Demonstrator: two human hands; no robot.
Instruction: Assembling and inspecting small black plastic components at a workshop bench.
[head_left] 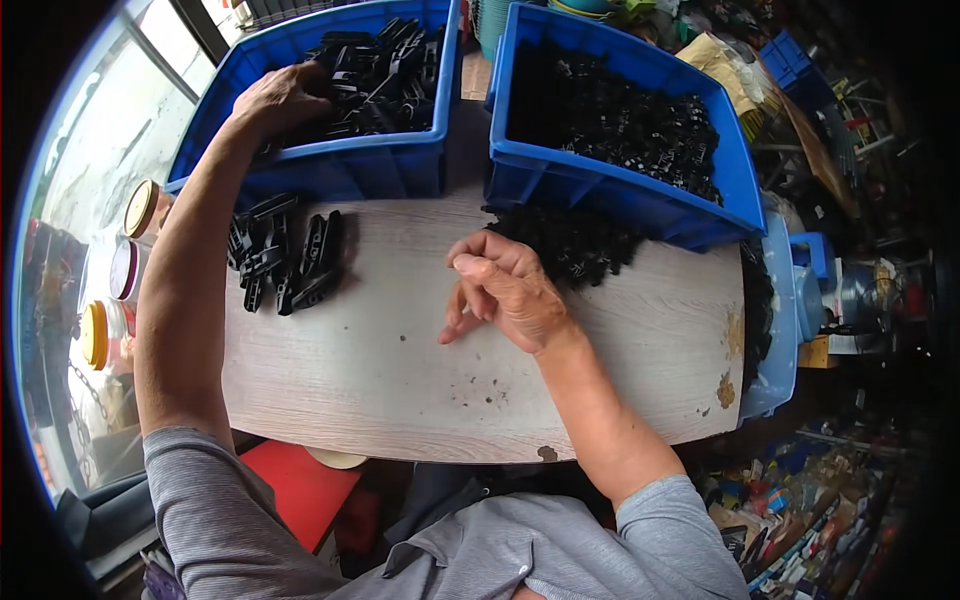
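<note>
We see the L hand (283, 98) inside the blue rectangular plastic bin (370, 175), at the long black plastic parts (400, 75); it is partly hidden, so we can't tell its opening or grip. The R hand (512, 290) is above the pale wood-grain tabletop (350, 380), loosely half-open w/ nothing visible in it, near the heap of small black plastic pcs. (580, 245)

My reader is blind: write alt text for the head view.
A person's left hand is in a blue bin of black parts, the right hand half-curled over a pale table. Black piles lie before this bin and a second blue bin.
</note>
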